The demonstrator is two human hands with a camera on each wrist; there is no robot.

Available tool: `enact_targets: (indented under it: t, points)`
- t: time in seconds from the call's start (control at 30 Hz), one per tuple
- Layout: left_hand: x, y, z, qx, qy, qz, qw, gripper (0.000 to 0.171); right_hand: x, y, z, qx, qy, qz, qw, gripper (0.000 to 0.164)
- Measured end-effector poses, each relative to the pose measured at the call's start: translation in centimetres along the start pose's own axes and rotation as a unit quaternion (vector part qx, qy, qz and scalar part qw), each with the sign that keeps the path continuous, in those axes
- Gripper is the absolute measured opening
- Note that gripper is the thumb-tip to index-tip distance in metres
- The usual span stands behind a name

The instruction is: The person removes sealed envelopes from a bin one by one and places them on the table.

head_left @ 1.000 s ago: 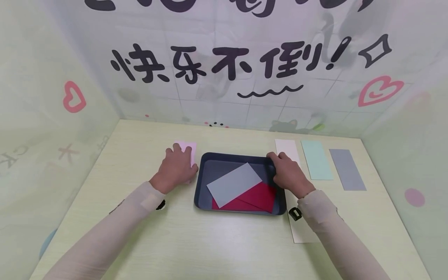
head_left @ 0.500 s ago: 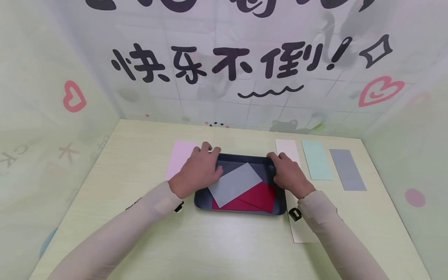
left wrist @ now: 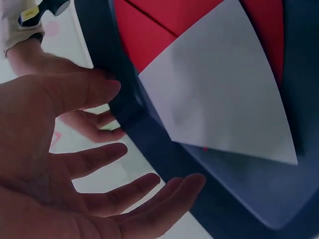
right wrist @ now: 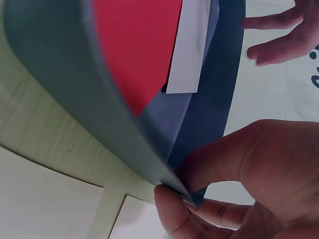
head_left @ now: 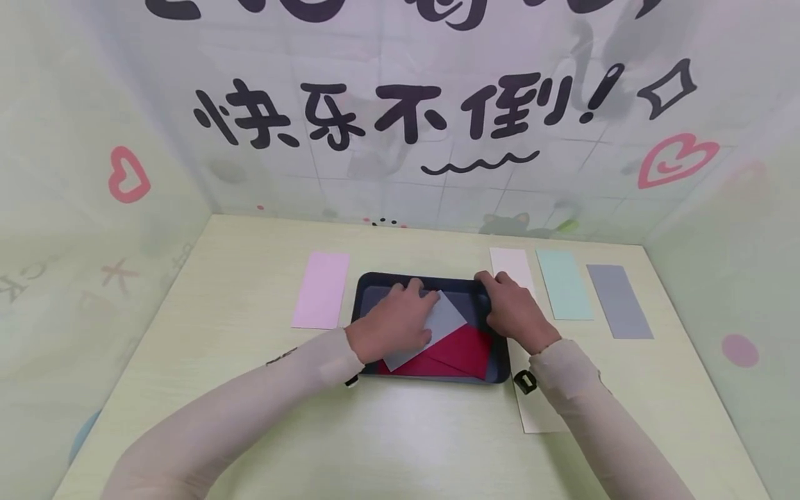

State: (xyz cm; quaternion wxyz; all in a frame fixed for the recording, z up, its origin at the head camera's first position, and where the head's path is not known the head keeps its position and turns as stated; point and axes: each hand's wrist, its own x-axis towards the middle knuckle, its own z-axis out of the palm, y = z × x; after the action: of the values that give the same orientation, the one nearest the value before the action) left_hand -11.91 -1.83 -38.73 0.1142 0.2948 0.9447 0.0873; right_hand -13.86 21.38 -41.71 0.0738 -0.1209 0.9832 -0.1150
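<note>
A dark blue tray (head_left: 431, 281) lies on the table, with red envelopes (head_left: 465, 354) inside and a pale grey card (head_left: 448, 321) slanted across them. My left hand (head_left: 394, 323) is over the tray's left half, above the grey card. Its fingers are loosely bent and hold nothing; in the left wrist view the grey card (left wrist: 214, 89) is apart from the fingertips. My right hand (head_left: 517, 312) grips the tray's far right corner. In the right wrist view its thumb is inside the tray wall (right wrist: 55, 64) and its fingers are outside.
A pink card (head_left: 321, 290) lies left of the tray. To the right are a mint card (head_left: 564, 285), a grey-blue card (head_left: 619, 301), a white card (head_left: 511, 262) and a cream card (head_left: 539, 410) partly under my right arm. A printed curtain (head_left: 375, 187) stands behind the table.
My left hand has moved right, from the pink card across the tray's left rim to above the grey card, uncovering the pink card. The right hand stays on the tray corner.
</note>
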Motion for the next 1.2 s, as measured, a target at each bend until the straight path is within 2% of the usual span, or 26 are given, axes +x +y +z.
enact_targets:
  t: [0.2,0.4,0.8,1.2]
  points:
    - [1.1,0.3,1.5,0.011,-0.041,0.009,0.999,0.061,-0.1,0.0,0.0,-0.001,0.002,-0.003,1.0,0.059]
    - [1.6,0.3,2.5,0.022,-0.062,0.007,0.9978,0.064,-0.2,-0.2,-0.1,0.001,0.0,-0.007,1.0,0.058]
    - [2.0,0.4,2.9,0.039,-0.061,-0.007,0.9973,0.061,-0.2,-0.2,-0.1,-0.001,-0.002,-0.001,1.0,0.06]
    - [1.8,0.6,2.7,0.033,-0.055,-0.005,0.9979,0.055,-0.1,-0.2,-0.1,0.001,-0.005,0.005,1.0,0.061]
